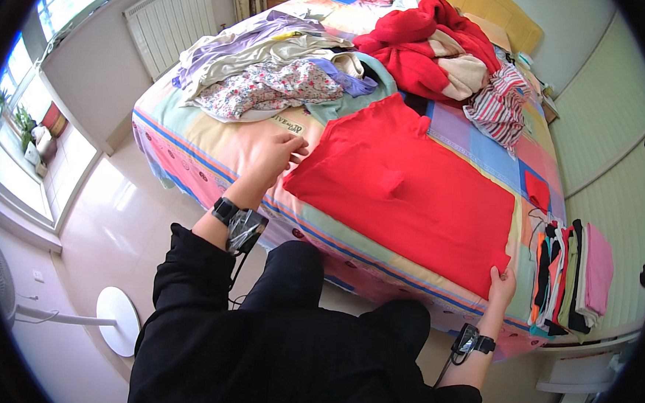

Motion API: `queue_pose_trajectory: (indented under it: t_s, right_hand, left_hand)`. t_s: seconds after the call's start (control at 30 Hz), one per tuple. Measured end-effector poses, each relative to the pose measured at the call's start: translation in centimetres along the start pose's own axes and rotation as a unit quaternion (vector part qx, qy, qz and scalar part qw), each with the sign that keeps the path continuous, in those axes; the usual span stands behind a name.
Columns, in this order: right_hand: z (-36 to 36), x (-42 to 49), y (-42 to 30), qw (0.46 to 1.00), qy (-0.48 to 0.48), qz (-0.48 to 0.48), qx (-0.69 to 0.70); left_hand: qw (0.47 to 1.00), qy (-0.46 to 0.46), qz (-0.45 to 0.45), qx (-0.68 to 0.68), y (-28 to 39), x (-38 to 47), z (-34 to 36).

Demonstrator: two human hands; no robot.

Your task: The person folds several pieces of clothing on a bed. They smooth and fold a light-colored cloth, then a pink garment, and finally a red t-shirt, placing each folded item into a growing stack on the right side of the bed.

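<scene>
A red short-sleeved top lies spread out near the front edge of a bed covered by a patchwork-print sheet. One sleeve is folded in over its middle, and the fabric there is slightly rumpled. At the lower right corner of the garment, my right hand pinches the hem between thumb and fingers. My left hand hovers beside the top's left edge with loosely bent fingers, and nothing shows in it. Both wrists carry strapped-on devices with cables.
Rumpled clothes and a red blanket are heaped farther back. A striped garment lies beside the blanket. Folded clothes stand in a row at the right, near a small red folded cloth. A white fan base stands on the floor.
</scene>
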State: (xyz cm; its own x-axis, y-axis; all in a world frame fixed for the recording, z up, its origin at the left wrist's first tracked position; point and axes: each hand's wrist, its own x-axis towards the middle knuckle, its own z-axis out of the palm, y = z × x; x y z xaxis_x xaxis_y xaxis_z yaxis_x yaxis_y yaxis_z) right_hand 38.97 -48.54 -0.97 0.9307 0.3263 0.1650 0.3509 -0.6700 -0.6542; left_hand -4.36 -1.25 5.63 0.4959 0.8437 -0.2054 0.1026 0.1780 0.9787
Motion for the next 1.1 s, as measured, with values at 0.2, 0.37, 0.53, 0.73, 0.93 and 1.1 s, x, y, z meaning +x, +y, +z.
queue_pose_trajectory:
  t_s: [0.2, 0.37, 0.53, 0.73, 0.93, 1.1]
  right_hand:
    - [-0.2, 0.0, 0.1, 0.985, -0.009, -0.089, 0.150]
    - [-1.3, -1.2, 0.3, 0.979, -0.015, -0.011, 0.204]
    - [-2.6, -2.7, -0.3, 0.972, -0.054, 0.068, 0.220]
    - [-3.2, -3.6, -1.3, 0.974, -0.059, 0.070, 0.210]
    - [-4.4, -5.1, -1.9, 0.937, -0.077, 0.153, 0.305]
    - [-3.4, -5.8, -0.6, 0.950, -0.088, 0.145, 0.261]
  left_hand:
    - [0.965, 0.026, 0.103, 0.238, -2.4, -2.3, -0.5]
    - [0.963, -0.004, 0.069, 0.261, -2.7, -3.3, 0.1]
    - [0.947, -0.013, 0.090, 0.307, -3.2, -3.1, -0.5]
    - [0.965, -0.030, 0.041, 0.255, -4.1, -1.5, -0.4]
    - [0.984, -0.063, -0.060, 0.153, -2.5, -2.9, -1.2]
    - [0.969, -0.091, -0.041, 0.227, -3.1, -2.8, -1.2]
